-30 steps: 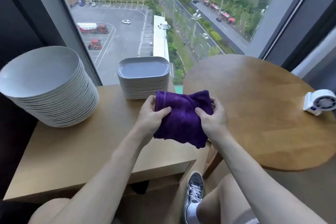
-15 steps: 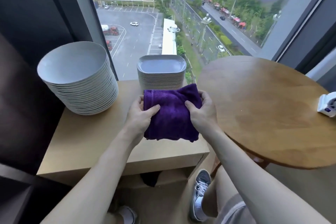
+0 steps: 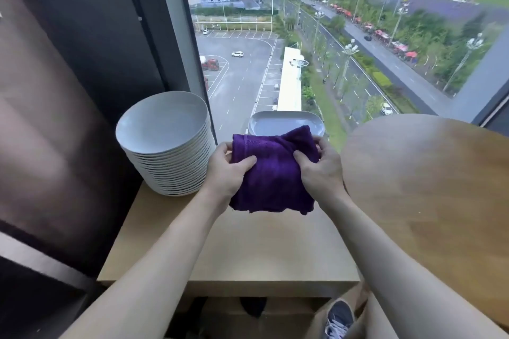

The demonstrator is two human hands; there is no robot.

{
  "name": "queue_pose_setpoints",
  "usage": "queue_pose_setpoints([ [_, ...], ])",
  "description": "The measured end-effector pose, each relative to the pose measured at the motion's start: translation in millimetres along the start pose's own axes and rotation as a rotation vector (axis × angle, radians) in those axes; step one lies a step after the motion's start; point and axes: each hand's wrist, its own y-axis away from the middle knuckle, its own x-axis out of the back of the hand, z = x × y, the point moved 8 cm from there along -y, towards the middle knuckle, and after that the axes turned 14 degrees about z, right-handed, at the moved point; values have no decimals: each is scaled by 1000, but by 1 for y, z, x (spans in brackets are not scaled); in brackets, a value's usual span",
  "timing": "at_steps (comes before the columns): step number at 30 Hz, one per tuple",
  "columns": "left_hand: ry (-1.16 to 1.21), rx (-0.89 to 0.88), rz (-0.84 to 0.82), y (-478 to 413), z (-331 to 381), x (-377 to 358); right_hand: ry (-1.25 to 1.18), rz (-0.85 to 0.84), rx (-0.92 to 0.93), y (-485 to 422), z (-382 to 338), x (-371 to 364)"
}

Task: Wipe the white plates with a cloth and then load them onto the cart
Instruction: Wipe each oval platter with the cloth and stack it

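A purple cloth [image 3: 274,170] hangs folded between my two hands above the low wooden table [image 3: 264,250]. My left hand [image 3: 225,170] grips its left edge and my right hand [image 3: 321,170] grips its right edge. A tall stack of round white plates [image 3: 165,143] stands at the table's back left, just left of my left hand. A stack of rounded rectangular white plates [image 3: 285,125] sits behind the cloth, which hides all but its top plate. No cart is in view.
A round wooden table [image 3: 429,195] stands to the right, overlapping the low table's edge. A large window [image 3: 303,36] rises directly behind the plates, with a dark wall [image 3: 68,91] on the left. My shoe [image 3: 340,319] shows below the table.
The view has swung left and tilted up, so the plate stacks sit further right in frame. My hands have kept hold of the cloth, which is now raised in front of the rectangular plates.
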Motion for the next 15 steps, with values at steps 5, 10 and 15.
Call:
queue_pose_setpoints([
  [5, -30, -23, -7, -34, 10, -33, 5, 69, -37, -53, -3, 5],
  [10, -71, -80, -8, -82, 16, -66, 56, 81, -24, -114, 1, -12],
  [15, -302, -263, 89, -132, 18, -83, 419, 24, 148, -156, 14, -43],
])
